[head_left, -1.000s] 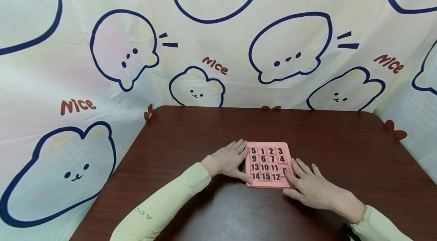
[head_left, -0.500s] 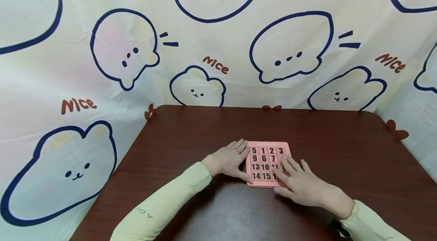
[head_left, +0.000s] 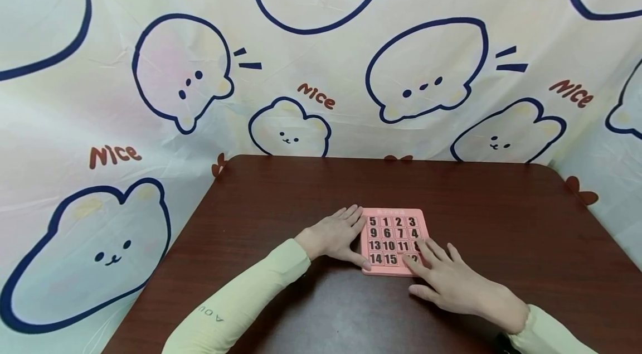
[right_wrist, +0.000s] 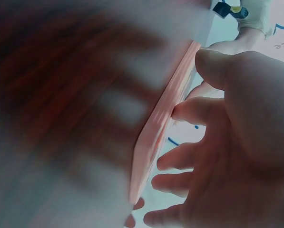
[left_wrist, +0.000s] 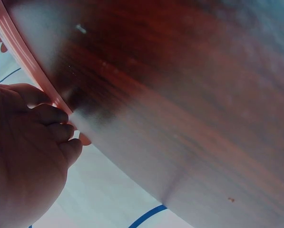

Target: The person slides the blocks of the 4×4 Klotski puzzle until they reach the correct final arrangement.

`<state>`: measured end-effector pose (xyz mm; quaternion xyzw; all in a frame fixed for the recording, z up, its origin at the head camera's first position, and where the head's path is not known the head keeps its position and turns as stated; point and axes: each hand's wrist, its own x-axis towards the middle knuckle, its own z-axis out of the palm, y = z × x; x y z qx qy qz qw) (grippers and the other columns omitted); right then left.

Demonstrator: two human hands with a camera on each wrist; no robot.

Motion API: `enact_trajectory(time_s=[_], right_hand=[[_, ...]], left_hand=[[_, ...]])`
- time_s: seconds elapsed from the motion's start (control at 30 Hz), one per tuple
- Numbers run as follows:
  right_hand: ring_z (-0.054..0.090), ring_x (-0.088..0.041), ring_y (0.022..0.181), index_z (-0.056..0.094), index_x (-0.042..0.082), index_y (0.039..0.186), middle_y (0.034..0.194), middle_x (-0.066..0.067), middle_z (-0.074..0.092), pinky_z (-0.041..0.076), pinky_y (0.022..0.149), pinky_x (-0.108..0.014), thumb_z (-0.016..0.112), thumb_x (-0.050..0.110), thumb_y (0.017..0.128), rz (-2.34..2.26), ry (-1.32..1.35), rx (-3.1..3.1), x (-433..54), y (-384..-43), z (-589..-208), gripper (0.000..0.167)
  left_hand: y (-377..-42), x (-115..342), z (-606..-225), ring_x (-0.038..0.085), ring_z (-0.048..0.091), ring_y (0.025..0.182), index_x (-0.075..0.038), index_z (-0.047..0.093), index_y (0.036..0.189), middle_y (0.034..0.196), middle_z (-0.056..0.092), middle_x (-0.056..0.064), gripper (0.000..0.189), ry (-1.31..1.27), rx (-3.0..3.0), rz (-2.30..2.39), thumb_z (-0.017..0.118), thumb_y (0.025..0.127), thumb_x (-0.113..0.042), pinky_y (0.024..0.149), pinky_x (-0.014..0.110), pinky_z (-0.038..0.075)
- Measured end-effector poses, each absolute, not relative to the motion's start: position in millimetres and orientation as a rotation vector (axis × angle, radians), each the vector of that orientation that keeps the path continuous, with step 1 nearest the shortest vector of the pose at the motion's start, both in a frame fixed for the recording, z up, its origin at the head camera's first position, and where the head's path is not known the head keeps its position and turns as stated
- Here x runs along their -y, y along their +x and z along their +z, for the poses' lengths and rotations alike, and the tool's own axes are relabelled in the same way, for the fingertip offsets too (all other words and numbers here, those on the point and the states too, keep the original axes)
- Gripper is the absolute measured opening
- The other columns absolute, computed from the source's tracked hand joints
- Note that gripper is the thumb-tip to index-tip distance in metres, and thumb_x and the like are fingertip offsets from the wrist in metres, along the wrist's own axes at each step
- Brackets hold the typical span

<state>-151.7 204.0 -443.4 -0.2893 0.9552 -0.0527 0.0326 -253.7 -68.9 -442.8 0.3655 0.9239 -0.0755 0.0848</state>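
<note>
A pink sliding number puzzle point(head_left: 392, 271) lies flat on the dark table, its tiles bearing black numbers. My left hand point(head_left: 337, 236) rests along its left side, fingers extended toward the upper left corner and thumb on the lower left corner. In the left wrist view the fingertips meet the pink rim point(left_wrist: 34, 71). My right hand point(head_left: 453, 281) reaches over the lower right part, index fingertip at the tile 12 point(head_left: 414, 258) in the bottom row. That finger partly hides the tile, while the middle finger covers part of the tile 8 point(head_left: 416, 245).
The brown wooden table point(head_left: 301, 187) extends round the puzzle, with its far edge against a pale cloth backdrop point(head_left: 346, 64) printed with cartoon bears. A light sleeve point(head_left: 246, 298) covers the left forearm, another the right.
The tile 8 has slid up into the third row and the tile 12 has shifted right. My right hand moved left over the puzzle, then back toward the lower right. The left hand stays put.
</note>
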Motion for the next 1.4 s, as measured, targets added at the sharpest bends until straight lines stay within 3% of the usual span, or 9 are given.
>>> enact_trajectory(time_s=[0.37,0.93,1.4], right_hand=[[0.031,-0.048,0.143,0.055,0.021,0.142,0.153,-0.026,0.038,0.03,0.102,-0.075,0.053,0.057,0.094,-0.106,-0.855,-2.999,-223.0,-148.1,-442.4,0.059],[0.025,-0.045,0.147,0.05,0.023,0.146,0.157,-0.024,0.032,0.023,0.105,-0.077,0.048,0.053,0.098,-0.176,-0.979,-2.867,-181.7,-154.7,-437.2,0.056],[0.028,-0.044,0.146,0.053,0.029,0.143,0.155,-0.025,0.035,0.025,0.105,-0.076,0.049,0.054,0.097,-0.142,-0.962,-2.909,-190.5,-153.2,-439.6,0.052]], left_hand=[[-251.7,69.4,-440.7,0.024,0.008,0.155,-0.01,0.021,0.157,0.166,0.013,0.012,0.12,1.075,-2.754,-0.199,0.045,0.072,-0.091,0.126,0.037,0.014],[-252.8,69.5,-442.2,0.024,0.01,0.154,-0.01,0.023,0.157,0.165,0.014,0.012,0.118,1.097,-2.763,-0.237,0.042,0.074,-0.091,0.126,0.036,0.014],[-253.7,69.3,-445.1,0.024,0.008,0.155,-0.011,0.021,0.157,0.166,0.013,0.011,0.119,1.088,-2.769,-0.241,0.041,0.073,-0.092,0.126,0.036,0.014]])
